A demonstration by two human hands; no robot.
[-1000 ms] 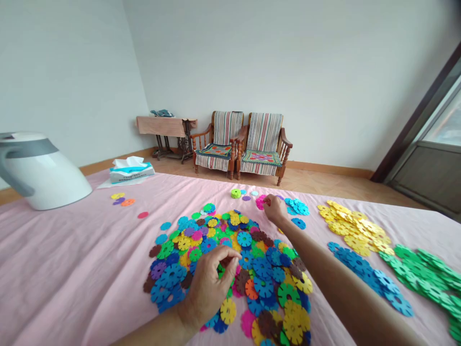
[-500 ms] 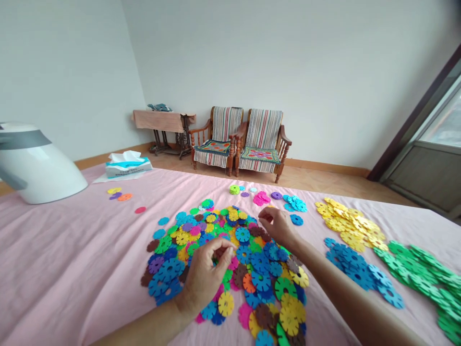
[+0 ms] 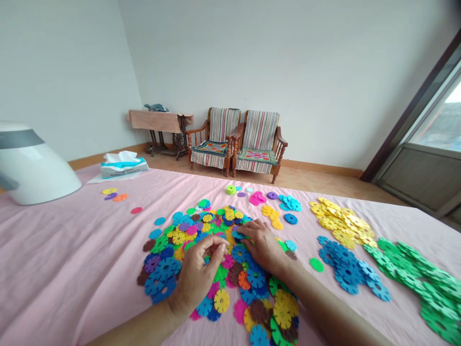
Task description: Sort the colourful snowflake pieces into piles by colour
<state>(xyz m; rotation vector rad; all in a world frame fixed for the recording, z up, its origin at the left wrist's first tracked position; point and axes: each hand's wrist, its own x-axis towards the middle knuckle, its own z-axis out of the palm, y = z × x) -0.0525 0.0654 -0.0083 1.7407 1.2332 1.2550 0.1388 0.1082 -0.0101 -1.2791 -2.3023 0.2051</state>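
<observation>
A heap of notched plastic discs in many colours lies in front of me on the pink cloth. Over its middle, my left hand is closed, thumb and index fingertips pressed together; whatever may be between them is too small to make out. My right hand lies palm down on the heap's right part, fingers stretched out over the discs near a blue disc. Its palm hides the pieces underneath. A few yellow discs lie just beyond that hand, and a lone green disc sits right of its wrist.
Sorted piles of yellow discs, blue discs and green discs lie to the right. Small pink discs and light-blue discs lie farther back. A white kettle and a tissue box stand left.
My right hand has come down and left onto the heap, its pinched fingers now spread. My left hand keeps its pinch. The view has shifted slightly, and the far yellow discs now show.
</observation>
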